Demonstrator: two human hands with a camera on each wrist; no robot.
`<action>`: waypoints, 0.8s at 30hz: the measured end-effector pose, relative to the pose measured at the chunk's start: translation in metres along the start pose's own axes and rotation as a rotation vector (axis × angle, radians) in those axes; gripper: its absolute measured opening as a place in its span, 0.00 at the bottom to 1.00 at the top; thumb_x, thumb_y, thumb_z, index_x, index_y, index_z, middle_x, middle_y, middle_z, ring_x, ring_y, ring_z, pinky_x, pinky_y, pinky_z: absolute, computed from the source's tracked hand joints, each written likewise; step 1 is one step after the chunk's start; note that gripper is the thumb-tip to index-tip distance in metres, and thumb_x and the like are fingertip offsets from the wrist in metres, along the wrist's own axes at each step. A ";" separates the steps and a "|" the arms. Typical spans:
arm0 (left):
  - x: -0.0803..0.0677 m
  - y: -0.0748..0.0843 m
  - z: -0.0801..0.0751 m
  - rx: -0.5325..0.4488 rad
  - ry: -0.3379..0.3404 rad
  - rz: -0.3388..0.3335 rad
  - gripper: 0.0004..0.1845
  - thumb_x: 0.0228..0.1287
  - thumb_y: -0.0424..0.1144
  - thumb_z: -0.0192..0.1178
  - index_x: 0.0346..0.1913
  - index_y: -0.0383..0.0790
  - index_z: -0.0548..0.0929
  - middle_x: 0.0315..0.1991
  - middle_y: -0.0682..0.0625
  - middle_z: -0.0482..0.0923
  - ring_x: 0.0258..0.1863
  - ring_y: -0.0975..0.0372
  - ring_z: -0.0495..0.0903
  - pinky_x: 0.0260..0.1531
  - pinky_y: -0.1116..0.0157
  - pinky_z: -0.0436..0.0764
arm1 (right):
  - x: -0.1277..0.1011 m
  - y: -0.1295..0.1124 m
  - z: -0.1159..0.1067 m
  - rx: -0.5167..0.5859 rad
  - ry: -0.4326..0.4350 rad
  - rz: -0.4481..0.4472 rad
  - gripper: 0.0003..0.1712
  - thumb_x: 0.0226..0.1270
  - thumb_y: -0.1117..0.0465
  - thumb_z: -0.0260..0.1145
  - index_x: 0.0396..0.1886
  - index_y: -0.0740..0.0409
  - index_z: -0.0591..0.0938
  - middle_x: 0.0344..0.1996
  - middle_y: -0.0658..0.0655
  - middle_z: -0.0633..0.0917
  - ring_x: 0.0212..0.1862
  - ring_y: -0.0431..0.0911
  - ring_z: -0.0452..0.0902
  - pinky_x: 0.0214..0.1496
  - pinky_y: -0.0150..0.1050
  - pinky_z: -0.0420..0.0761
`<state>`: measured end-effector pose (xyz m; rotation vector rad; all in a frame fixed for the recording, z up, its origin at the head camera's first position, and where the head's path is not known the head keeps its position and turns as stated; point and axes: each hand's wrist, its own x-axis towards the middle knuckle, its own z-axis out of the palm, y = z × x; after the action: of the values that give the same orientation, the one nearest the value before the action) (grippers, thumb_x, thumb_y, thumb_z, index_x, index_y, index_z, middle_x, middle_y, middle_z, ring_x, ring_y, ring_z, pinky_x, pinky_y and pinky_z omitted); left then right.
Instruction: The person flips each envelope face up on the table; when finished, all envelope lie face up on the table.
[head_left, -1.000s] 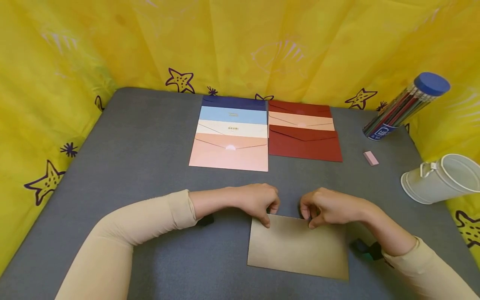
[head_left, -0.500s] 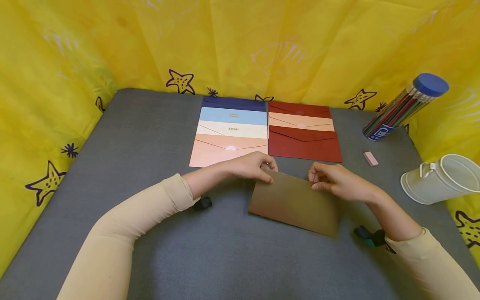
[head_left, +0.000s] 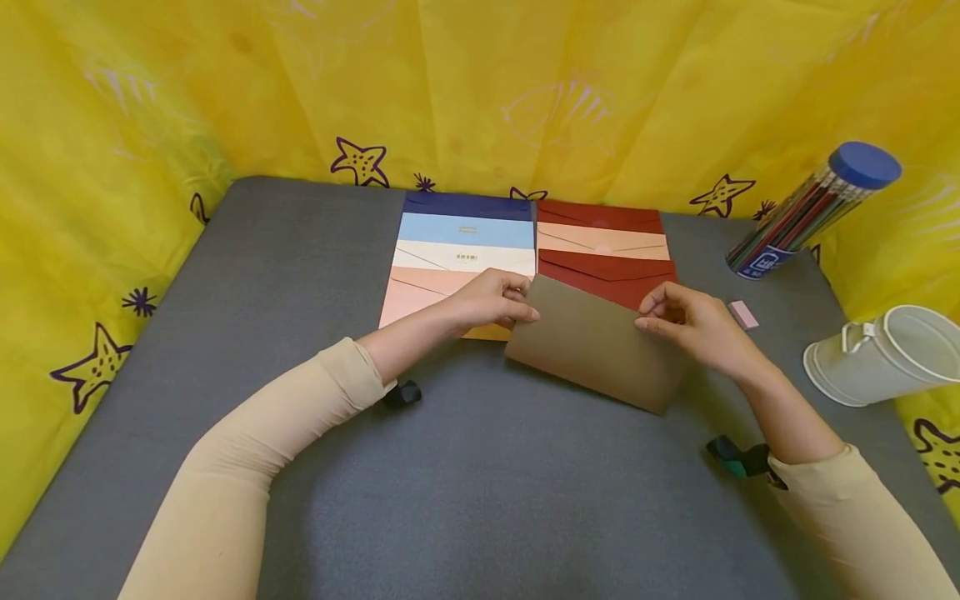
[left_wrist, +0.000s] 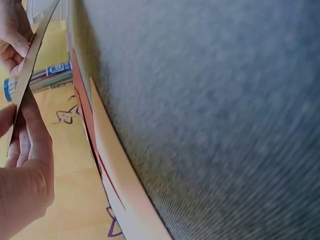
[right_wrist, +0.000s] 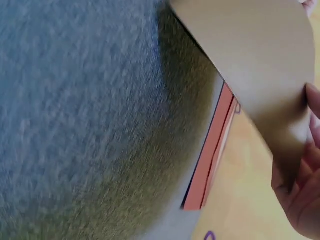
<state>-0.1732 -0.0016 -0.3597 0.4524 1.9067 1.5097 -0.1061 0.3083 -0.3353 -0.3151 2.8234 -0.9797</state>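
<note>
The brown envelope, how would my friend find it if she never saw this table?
Start at the gray table with two columns of colored envelopes at its far side. Just in front, the left hand and right hand hold the brown envelope by its top corners. It alone is olive-brown and lifted, not lying flat.

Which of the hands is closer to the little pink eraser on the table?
The right hand. It pinches the brown envelope's right top corner, with the pink eraser just to its right. The left hand grips the envelope's other corner, farther left.
</note>
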 end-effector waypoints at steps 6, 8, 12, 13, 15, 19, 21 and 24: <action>0.005 0.006 -0.011 -0.015 0.105 0.031 0.14 0.64 0.30 0.63 0.27 0.40 0.68 0.20 0.56 0.68 0.29 0.65 0.77 0.38 0.65 0.85 | 0.003 0.020 -0.009 0.155 0.049 0.132 0.21 0.65 0.57 0.70 0.51 0.61 0.75 0.30 0.39 0.80 0.32 0.31 0.77 0.33 0.26 0.80; 0.007 0.006 -0.015 -0.029 0.131 0.029 0.08 0.64 0.31 0.63 0.32 0.38 0.73 0.26 0.54 0.78 0.33 0.65 0.81 0.43 0.62 0.87 | 0.004 0.027 -0.012 0.253 0.026 0.173 0.18 0.66 0.59 0.69 0.49 0.61 0.73 0.27 0.38 0.76 0.31 0.32 0.76 0.34 0.29 0.83; 0.011 0.004 -0.018 -0.045 0.169 0.016 0.07 0.65 0.32 0.63 0.42 0.35 0.78 0.36 0.49 0.83 0.37 0.64 0.83 0.48 0.60 0.87 | 0.003 0.038 -0.014 0.503 0.003 0.187 0.08 0.67 0.66 0.66 0.37 0.57 0.74 0.24 0.42 0.78 0.29 0.35 0.78 0.34 0.32 0.86; 0.012 0.003 -0.017 -0.050 0.176 0.012 0.08 0.65 0.33 0.64 0.43 0.35 0.79 0.37 0.48 0.83 0.37 0.64 0.83 0.48 0.60 0.87 | 0.002 0.039 -0.014 0.577 0.013 0.182 0.08 0.66 0.67 0.66 0.34 0.57 0.74 0.24 0.42 0.80 0.29 0.36 0.79 0.34 0.32 0.86; 0.013 0.002 -0.016 -0.066 0.189 0.005 0.09 0.65 0.33 0.64 0.45 0.34 0.79 0.37 0.49 0.83 0.36 0.64 0.82 0.47 0.62 0.87 | 0.001 0.041 -0.014 0.731 0.037 0.170 0.08 0.65 0.71 0.66 0.33 0.55 0.76 0.26 0.44 0.83 0.30 0.36 0.82 0.34 0.31 0.86; 0.015 0.000 -0.015 -0.122 0.220 -0.007 0.11 0.65 0.32 0.63 0.48 0.32 0.79 0.36 0.50 0.83 0.32 0.66 0.81 0.41 0.66 0.87 | 0.001 0.045 -0.016 0.938 0.086 0.174 0.10 0.64 0.75 0.65 0.34 0.55 0.78 0.28 0.46 0.85 0.32 0.36 0.84 0.35 0.30 0.86; 0.015 -0.001 -0.015 -0.152 0.229 -0.015 0.11 0.65 0.31 0.63 0.48 0.31 0.79 0.36 0.51 0.82 0.31 0.66 0.80 0.41 0.67 0.87 | 0.001 0.048 -0.017 0.962 0.104 0.185 0.10 0.64 0.75 0.64 0.33 0.55 0.79 0.27 0.47 0.85 0.32 0.36 0.84 0.36 0.29 0.86; 0.017 -0.002 -0.015 -0.154 0.242 -0.009 0.11 0.65 0.31 0.63 0.48 0.30 0.81 0.35 0.52 0.81 0.32 0.66 0.81 0.46 0.64 0.87 | 0.001 0.052 -0.017 1.001 0.132 0.194 0.11 0.64 0.76 0.64 0.31 0.56 0.81 0.27 0.47 0.85 0.32 0.37 0.83 0.36 0.29 0.86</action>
<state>-0.1952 -0.0023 -0.3642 0.1988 1.9490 1.7560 -0.1187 0.3580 -0.3544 0.1465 2.0174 -2.1893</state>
